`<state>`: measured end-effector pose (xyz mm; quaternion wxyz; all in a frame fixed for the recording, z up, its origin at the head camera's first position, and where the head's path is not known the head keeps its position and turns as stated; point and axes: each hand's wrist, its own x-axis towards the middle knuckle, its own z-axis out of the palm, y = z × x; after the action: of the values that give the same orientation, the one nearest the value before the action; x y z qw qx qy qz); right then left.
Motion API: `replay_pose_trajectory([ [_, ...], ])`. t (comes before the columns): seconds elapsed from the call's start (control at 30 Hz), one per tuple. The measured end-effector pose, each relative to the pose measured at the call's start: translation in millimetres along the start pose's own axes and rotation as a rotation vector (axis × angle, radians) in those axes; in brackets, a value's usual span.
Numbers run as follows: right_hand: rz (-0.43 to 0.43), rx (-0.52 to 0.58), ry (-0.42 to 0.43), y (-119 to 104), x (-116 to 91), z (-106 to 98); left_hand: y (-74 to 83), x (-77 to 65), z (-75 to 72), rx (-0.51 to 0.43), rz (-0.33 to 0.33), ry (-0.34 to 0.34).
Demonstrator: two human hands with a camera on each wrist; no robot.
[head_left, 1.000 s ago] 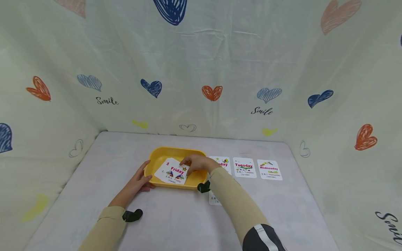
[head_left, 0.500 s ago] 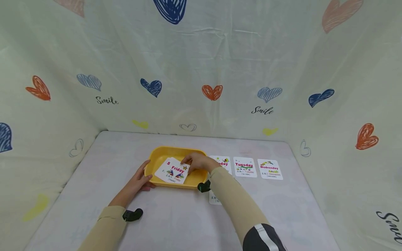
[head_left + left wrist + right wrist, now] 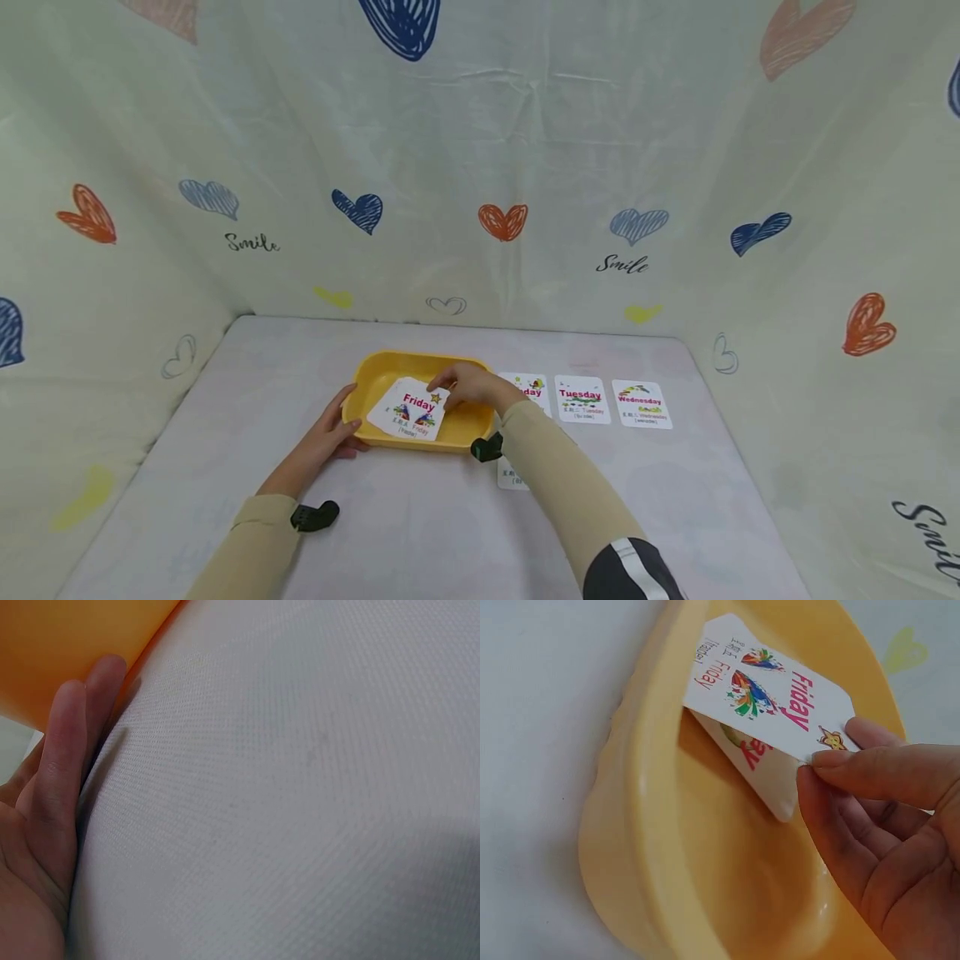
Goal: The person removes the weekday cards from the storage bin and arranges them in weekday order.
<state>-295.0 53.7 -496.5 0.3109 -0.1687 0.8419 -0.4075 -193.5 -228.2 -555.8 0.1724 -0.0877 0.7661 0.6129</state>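
Observation:
A yellow tray (image 3: 423,445) stands on the table, left of centre. My left hand (image 3: 327,432) holds its left end, and the left wrist view shows fingers (image 3: 66,742) extended low against the tray's outer wall. Inside the tray, my right hand (image 3: 471,386) pinches a white "Friday" card (image 3: 769,686) by its star-printed corner, between thumb and fingertips. That card is raised at a tilt over another card (image 3: 782,784), whose print is mostly covered.
Right of the tray lie a "Tuesday" card (image 3: 582,400), a "Wednesday" card (image 3: 642,405) and a card ending in "day" (image 3: 534,387), partly behind the right wrist. Another card (image 3: 510,477) shows below them, mostly under the right forearm. A heart-print curtain (image 3: 555,167) surrounds the table (image 3: 375,533).
The "Friday" card has turned and shifted slightly in my right hand, and the "5" above its word no longer shows. My left hand stays on the tray.

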Motion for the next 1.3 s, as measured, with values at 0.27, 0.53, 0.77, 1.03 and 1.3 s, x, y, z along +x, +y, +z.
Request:
replay_pose_trajectory([
  [0.27, -0.024, 0.068, 0.02, -3.3, -7.7, -12.3, -1.5, 1.4, -2.1, -0.005, 0.02, -0.018],
  [0.53, -0.036, 0.11, 0.03, 1.5, -25.1, -27.0, -0.8, -0.7, -1.6, -0.017, 0.02, -0.03],
  [0.77, -0.07, 0.102, 0.034, 7.7, -46.2, -44.3, -1.0, 0.5, 0.0, -0.012, 0.015, -0.03],
  [1.03, -0.098, 0.129, -0.01, 15.1, -68.7, -59.2, -2.4, 1.8, -1.0, -0.006, 0.014, -0.02],
  [1.3, -0.05, 0.092, 0.004, 27.1, -92.2, -71.6, 0.1, 1.1, -0.3, -0.002, 0.009, -0.02],
])
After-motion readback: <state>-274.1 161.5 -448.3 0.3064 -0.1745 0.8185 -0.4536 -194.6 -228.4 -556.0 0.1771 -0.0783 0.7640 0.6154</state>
